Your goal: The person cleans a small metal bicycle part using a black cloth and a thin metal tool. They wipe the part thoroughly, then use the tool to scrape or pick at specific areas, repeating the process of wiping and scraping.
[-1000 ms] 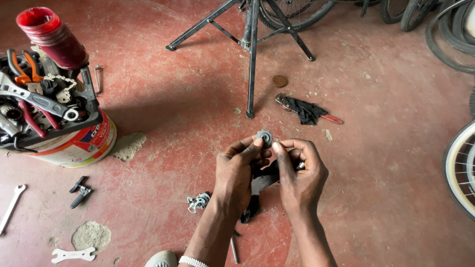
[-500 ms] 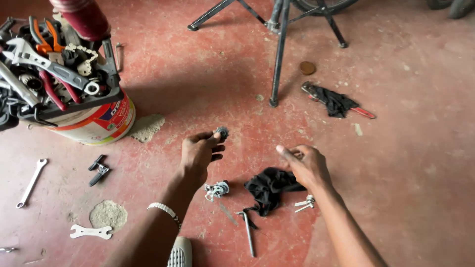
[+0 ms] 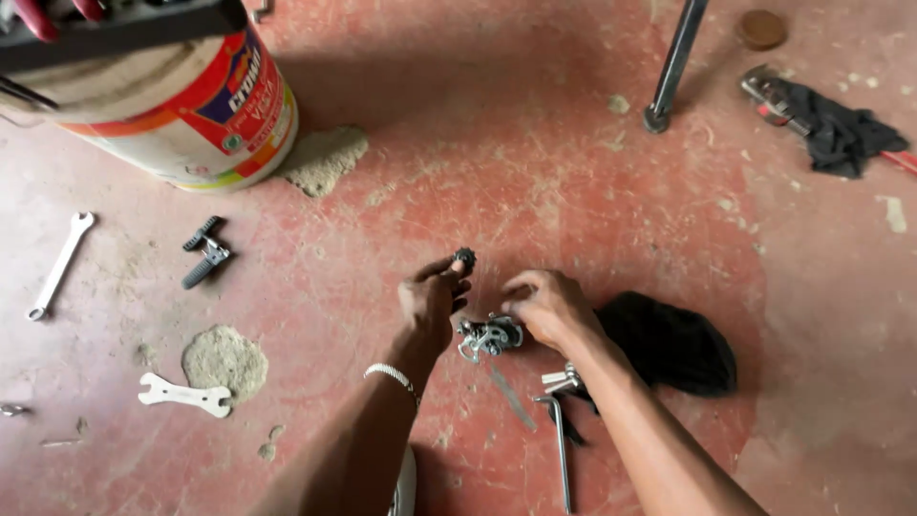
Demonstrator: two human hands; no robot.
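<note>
My left hand (image 3: pixel 430 304) pinches a small dark toothed wheel (image 3: pixel 464 256) between thumb and fingertips, just above the red floor. My right hand (image 3: pixel 546 306) rests its fingers on a small metal bicycle mechanism (image 3: pixel 489 335) lying on the floor between both hands. A black rag (image 3: pixel 669 342) sits just right of my right wrist. A long hex key (image 3: pixel 560 449) and a few small metal pieces (image 3: pixel 562 380) lie under my right forearm.
A paint bucket (image 3: pixel 191 115) holding tools stands at the top left. A spanner (image 3: pixel 59 266), a flat white wrench (image 3: pixel 184 394) and a small black part (image 3: pixel 204 252) lie to the left. A stand leg (image 3: pixel 671 67), another dark rag (image 3: pixel 839 132) and a round brown disc (image 3: pixel 761 29) are at the top right.
The view has dropped closer to the floor. My right hand moved left from the black rag onto the metal mechanism. My left hand keeps hold of the small toothed wheel.
</note>
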